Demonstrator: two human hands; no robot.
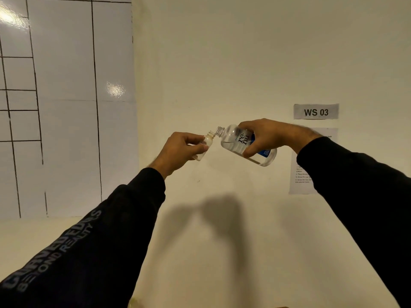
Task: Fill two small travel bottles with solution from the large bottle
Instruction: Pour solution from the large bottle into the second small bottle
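Note:
My left hand (180,150) grips a small clear travel bottle (206,144), held up in the air and tilted, its open neck pointing up and to the right. My right hand (264,136) grips the large clear solution bottle (235,141) with a blue and white label, tipped nearly sideways with its uncapped neck touching the mouth of the small bottle. Clear liquid lies low in the large bottle. No second small bottle is in view.
A cream wall fills the background, with a white gridded board (66,107) on the left, a "WS 03" label (315,111) and an instruction sheet (302,174) on the right. Both arms wear black sleeves. No table surface shows.

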